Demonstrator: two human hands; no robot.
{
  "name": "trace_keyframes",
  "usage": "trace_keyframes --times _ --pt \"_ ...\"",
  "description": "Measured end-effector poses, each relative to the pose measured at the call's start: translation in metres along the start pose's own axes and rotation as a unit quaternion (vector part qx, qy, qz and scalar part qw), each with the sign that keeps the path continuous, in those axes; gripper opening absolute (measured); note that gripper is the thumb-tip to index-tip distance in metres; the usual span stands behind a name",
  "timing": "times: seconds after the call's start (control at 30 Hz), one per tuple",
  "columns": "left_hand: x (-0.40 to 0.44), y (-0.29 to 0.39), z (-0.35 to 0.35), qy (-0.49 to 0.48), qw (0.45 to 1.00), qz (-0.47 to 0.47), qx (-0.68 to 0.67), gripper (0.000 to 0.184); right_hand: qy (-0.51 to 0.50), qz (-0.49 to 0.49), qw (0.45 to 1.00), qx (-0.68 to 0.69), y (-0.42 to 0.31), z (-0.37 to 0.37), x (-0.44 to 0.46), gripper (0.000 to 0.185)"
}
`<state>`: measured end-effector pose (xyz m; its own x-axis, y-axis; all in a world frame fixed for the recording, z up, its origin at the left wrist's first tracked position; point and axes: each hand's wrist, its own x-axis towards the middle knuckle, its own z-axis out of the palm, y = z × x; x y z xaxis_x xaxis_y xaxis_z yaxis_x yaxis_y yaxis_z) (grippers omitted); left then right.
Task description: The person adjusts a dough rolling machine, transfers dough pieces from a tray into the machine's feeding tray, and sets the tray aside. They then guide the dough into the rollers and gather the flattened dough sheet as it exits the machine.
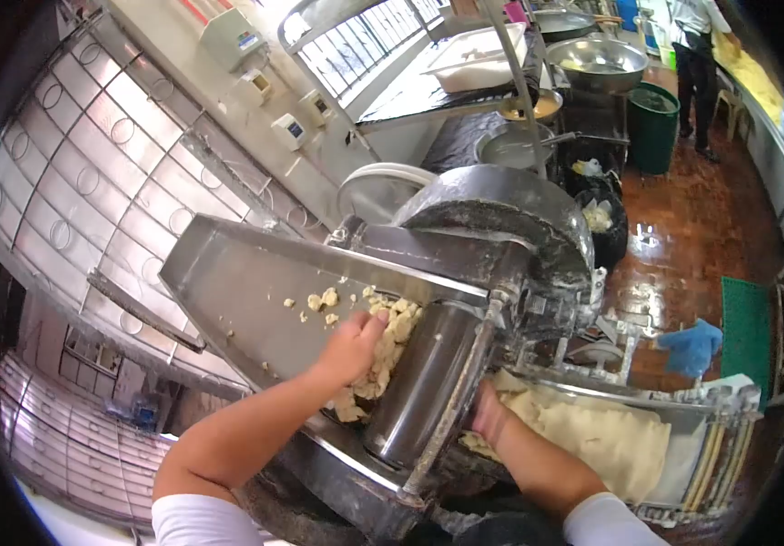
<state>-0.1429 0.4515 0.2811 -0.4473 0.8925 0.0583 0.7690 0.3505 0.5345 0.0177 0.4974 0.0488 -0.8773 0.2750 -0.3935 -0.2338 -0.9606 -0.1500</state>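
Note:
My left hand (pixel 354 348) is in the sloping metal tray (pixel 237 273) of a dough roller machine. Its fingers are curled, closed against a heap of crumbly dough (pixel 398 329) along the steel roller (pixel 428 382). Small loose dough bits (pixel 324 298) lie scattered behind the heap. On the other side of the roller, my right hand (pixel 490 414) reaches in low beside the metal bar, its fingertips hidden. Next to that wrist, a flattened sheet of dough (pixel 601 432) rests on the outfeed conveyor (pixel 688 446).
A large rounded wheel cover (pixel 510 205) rises behind the rollers. Metal bowls (pixel 597 62) and a white tub (pixel 478 59) stand farther back. A green drum (pixel 653 127), a blue plastic bag (pixel 691 348) and a person (pixel 697 64) are on the right. A barred grille (pixel 91 155) is on the left.

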Motion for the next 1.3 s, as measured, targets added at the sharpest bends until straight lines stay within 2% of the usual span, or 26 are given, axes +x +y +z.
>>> trace_keyframes --times 0.03,0.07,0.17,0.2,0.3,0.33,0.43,0.5,0.53,0.57,0.6,0.7,0.77,0.83,0.93,1.0,1.07,1.1,1.13,1.17,1.2,1.27,1.3 --pt "0.002 -0.003 -0.004 0.014 1.000 0.013 -0.011 0.039 0.002 0.016 1.000 0.014 -0.001 -0.003 0.003 0.057" --pt "0.005 -0.001 -0.011 0.052 0.997 0.011 0.054 0.041 0.004 0.031 0.999 0.028 0.000 -0.006 0.004 0.058" --pt "0.001 -0.002 -0.001 -0.066 0.997 -0.035 0.002 0.042 -0.045 -0.002 0.998 0.044 -0.013 0.021 -0.020 0.057" --pt "-0.005 0.011 0.003 -0.068 0.997 -0.007 0.032 0.041 -0.034 -0.027 0.998 0.041 -0.015 0.033 -0.024 0.056" --pt "-0.015 0.029 0.011 -0.117 0.988 -0.065 -0.075 0.038 -0.017 -0.086 0.996 0.033 -0.016 0.054 -0.024 0.054" --pt "-0.022 0.044 0.007 -0.127 0.987 -0.067 -0.076 0.033 -0.020 -0.092 0.995 0.034 -0.015 0.055 -0.019 0.054" --pt "-0.011 0.023 0.001 -0.083 0.994 -0.009 -0.069 0.031 -0.048 -0.091 0.994 0.040 -0.013 0.057 -0.009 0.053" --pt "0.032 0.001 -0.036 0.090 0.995 -0.016 -0.031 0.039 -0.054 -0.089 0.994 0.042 -0.014 0.057 -0.008 0.053" --pt "0.069 -0.069 -0.052 0.206 0.911 0.250 0.253 0.039 -0.058 -0.088 0.994 0.044 -0.013 0.055 -0.008 0.053" --pt "0.089 -0.099 -0.068 0.191 0.963 0.066 0.177 0.038 -0.058 -0.086 0.994 0.043 -0.013 0.053 -0.008 0.053" --pt "0.099 -0.111 -0.076 0.169 0.974 -0.122 0.093 0.038 -0.060 -0.082 0.994 0.044 -0.012 0.051 -0.006 0.053" --pt "0.098 -0.095 -0.044 0.130 0.963 -0.080 0.224 0.037 -0.068 -0.081 0.994 0.042 -0.011 0.046 -0.005 0.052" --pt "0.093 -0.077 -0.004 0.033 0.992 -0.021 0.124 0.037 -0.069 -0.080 0.994 0.044 -0.012 0.046 -0.006 0.052" --pt "0.052 -0.014 0.019 -0.052 0.993 -0.038 0.101 0.036 -0.066 -0.077 0.994 0.046 -0.010 0.045 -0.005 0.052" --pt "0.043 -0.011 0.016 -0.034 0.999 0.018 0.035 0.036 -0.074 -0.085 0.992 0.050 -0.014 0.048 -0.007 0.051" --pt "0.068 -0.056 -0.024 -0.041 0.990 0.048 0.127 0.032 -0.079 -0.088 0.991 0.057 -0.016 0.048 -0.007 0.051" --pt "0.080 -0.100 -0.073 0.007 0.955 -0.089 0.282 0.033 -0.080 -0.092 0.991 0.061 -0.017 0.047 -0.007 0.051" --pt "0.086 -0.158 -0.101 -0.098 0.892 -0.077 0.434 0.030 -0.083 -0.092 0.990 0.063 -0.018 0.046 -0.007 0.051" --pt "0.088 -0.251 -0.133 -0.128 0.845 -0.030 0.519 0.031 -0.084 -0.095 0.990 0.065 -0.020 0.045 -0.007 0.051" --pt "0.068 -0.190 -0.137 -0.216 0.839 -0.175 0.468 0.031 -0.089 -0.097 0.989 0.068 -0.021 0.043 -0.007 0.051" --pt "0.050 -0.104 -0.127 -0.243 0.826 -0.300 0.411 0.030 -0.092 -0.100 0.989 0.065 -0.024 0.042 -0.006 0.051" --pt "0.026 -0.045 -0.110 -0.318 0.814 -0.351 0.337 0.029 -0.104 -0.096 0.987 0.081 -0.023 0.033 -0.001 0.051" --pt "0.021 -0.065 -0.098 -0.390 0.833 -0.316 0.233 0.030 -0.110 -0.086 0.986 0.086 -0.020 0.028 0.003 0.051"
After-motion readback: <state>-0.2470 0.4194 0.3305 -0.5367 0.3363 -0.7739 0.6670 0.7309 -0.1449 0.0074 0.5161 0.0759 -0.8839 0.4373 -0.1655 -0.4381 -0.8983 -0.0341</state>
